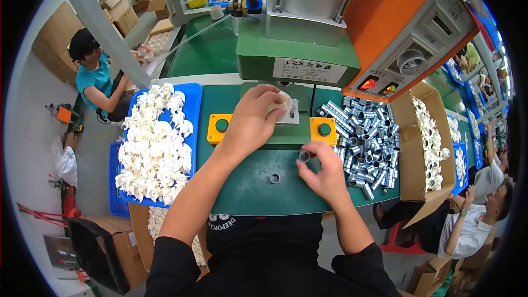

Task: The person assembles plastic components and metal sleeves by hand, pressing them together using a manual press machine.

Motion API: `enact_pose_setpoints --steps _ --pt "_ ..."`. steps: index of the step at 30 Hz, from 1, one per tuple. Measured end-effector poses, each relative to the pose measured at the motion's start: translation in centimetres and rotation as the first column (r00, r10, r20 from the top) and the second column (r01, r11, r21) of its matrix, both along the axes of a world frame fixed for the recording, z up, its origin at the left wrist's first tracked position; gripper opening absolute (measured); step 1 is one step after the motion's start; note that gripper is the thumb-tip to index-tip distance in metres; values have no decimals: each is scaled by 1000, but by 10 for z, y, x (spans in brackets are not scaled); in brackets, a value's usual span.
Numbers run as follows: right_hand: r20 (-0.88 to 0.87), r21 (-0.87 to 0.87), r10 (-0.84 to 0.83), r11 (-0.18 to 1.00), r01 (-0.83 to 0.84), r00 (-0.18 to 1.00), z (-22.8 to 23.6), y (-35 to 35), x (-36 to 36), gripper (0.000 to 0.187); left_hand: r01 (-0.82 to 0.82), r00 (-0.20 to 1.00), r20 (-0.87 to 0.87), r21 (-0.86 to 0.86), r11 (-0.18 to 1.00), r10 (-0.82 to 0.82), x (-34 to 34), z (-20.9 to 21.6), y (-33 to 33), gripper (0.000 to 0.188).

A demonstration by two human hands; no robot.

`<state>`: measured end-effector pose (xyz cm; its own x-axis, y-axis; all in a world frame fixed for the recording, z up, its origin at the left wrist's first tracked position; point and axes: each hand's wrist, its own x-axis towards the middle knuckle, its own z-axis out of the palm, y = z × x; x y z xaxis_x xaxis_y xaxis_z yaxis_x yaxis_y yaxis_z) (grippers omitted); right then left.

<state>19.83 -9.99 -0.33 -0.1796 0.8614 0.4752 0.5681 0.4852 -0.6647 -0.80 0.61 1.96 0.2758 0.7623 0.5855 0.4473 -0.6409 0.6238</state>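
My left hand (pixel 254 114) is closed around a white plastic part (pixel 285 103) at the base of the green press (pixel 300 58), under its head. Its fingers cover much of the part. Between the thumb and fingers of my right hand (pixel 325 173) is a short metal sleeve (pixel 304 156), held above the green tabletop (pixel 247 195) just in front of the right yellow button box (pixel 323 130). A second metal sleeve (pixel 275 178) stands on end on the tabletop between my forearms.
A blue tray (pixel 192 115) of white plastic parts lies left, beside another yellow button box (pixel 219 126). Right of my right hand is a pile of metal sleeves (pixel 366 143), then a cardboard box (pixel 411 159) of white parts. An orange control box (pixel 401 27) stands behind. People sit at both sides.
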Motion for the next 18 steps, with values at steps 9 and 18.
enact_pose_setpoints --steps 9,18 --pt "-265 20 -107 993 116 958 34 82 -37 32 -54 913 -369 307 950 171 -1 13 -16 22" --pt "-278 -81 -164 986 147 946 47 95 -43 33 -298 894 -263 252 921 362 -49 0 -57 21"
